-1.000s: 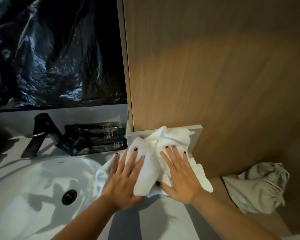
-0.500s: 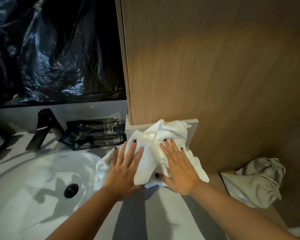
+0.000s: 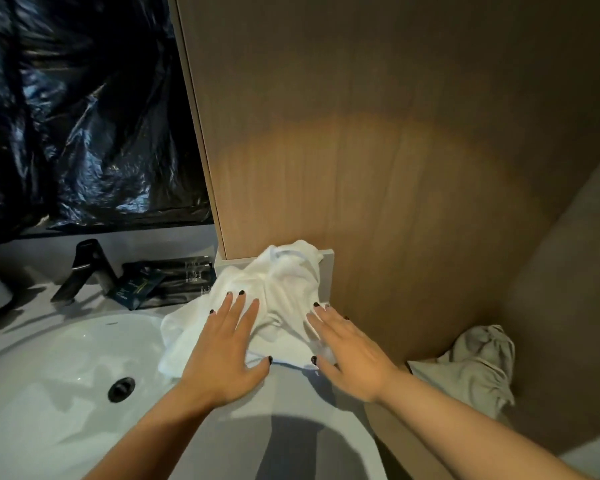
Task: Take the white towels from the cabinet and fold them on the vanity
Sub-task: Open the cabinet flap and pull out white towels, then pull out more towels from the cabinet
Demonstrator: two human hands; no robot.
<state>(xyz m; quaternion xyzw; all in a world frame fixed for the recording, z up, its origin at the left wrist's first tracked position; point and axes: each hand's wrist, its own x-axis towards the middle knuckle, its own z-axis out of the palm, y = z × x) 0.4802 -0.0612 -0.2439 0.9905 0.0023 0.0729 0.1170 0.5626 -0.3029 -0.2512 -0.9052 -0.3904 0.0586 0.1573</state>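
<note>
While towel (image 3: 284, 289) bunches on vanity (image 3: 291, 410) | left hand (image 3: 227, 355), right hand (image 3: 350, 358) pressing flat, fingers straight | towel's underside hidden

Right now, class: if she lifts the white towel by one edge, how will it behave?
The white towel would probably sag limply, since it lies crumpled in soft folds. It looks thin, so likely light. Its corner near the basin may drag.

White basin (image 3: 49, 393) with a dark round drain (image 3: 120, 389), lower left. Black tap (image 3: 84, 268) behind it. Dark sachets (image 3: 168, 280) lying against the back wall beside the tap. Crumpled black plastic sheet (image 3: 84, 116), upper left. Bunched grey cloth (image 3: 478, 368) on a wooden ledge, right.
</note>
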